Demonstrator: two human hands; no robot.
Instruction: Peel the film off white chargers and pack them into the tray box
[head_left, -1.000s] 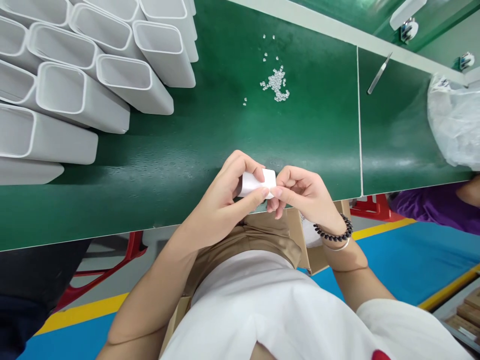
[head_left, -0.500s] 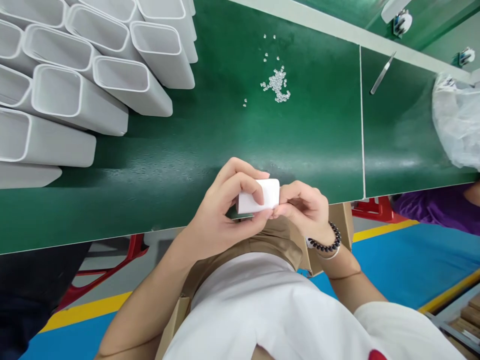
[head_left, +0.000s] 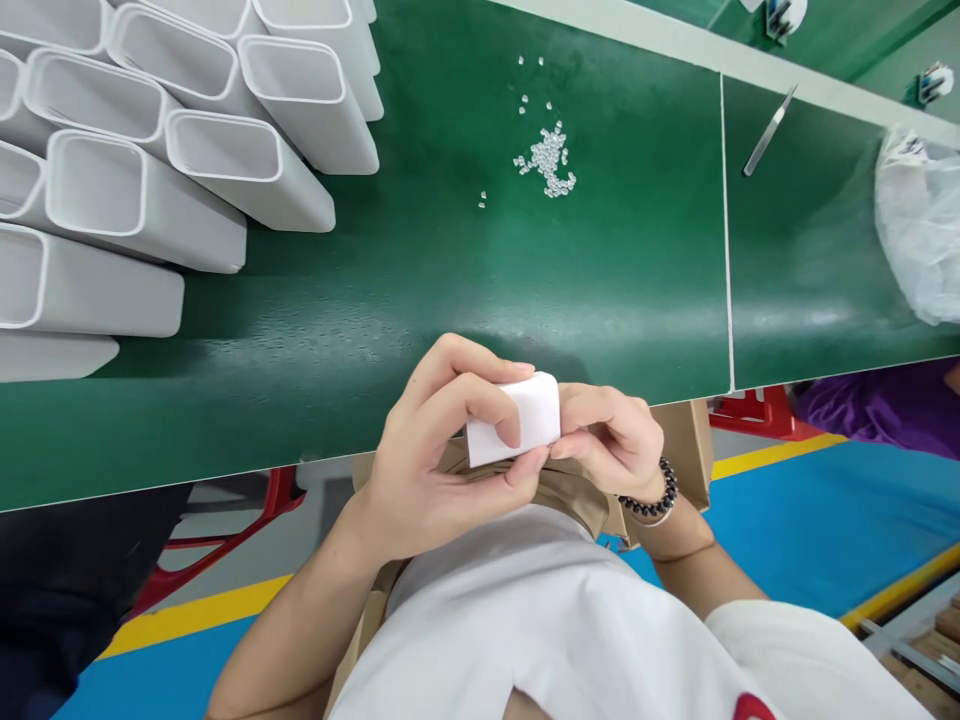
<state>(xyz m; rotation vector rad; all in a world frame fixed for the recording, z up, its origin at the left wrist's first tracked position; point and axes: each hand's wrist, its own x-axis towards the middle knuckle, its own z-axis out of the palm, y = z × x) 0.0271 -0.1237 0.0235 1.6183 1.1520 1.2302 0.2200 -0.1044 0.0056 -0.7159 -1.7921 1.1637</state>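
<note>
The person wears a white shirt [head_left: 570,620] with short sleeve [head_left: 787,645] at right, and, I notice, something red [head_left: 752,708] near. Trousers [head_left: 577,496] are brown. Right wrist has black beaded bracelet [head_left: 655,499] and thin pale band [head_left: 660,519].

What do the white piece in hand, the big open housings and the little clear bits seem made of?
White piece: probably plastic, smooth satin finish; even white with clean, rounded corners.
Open housings: likely moulded plastic, matte; uniform pale grey, rounded rims, soft shading.
Clear bits: plastic or glass, glossy; see-through with bright glints, too small to tell which.
</note>
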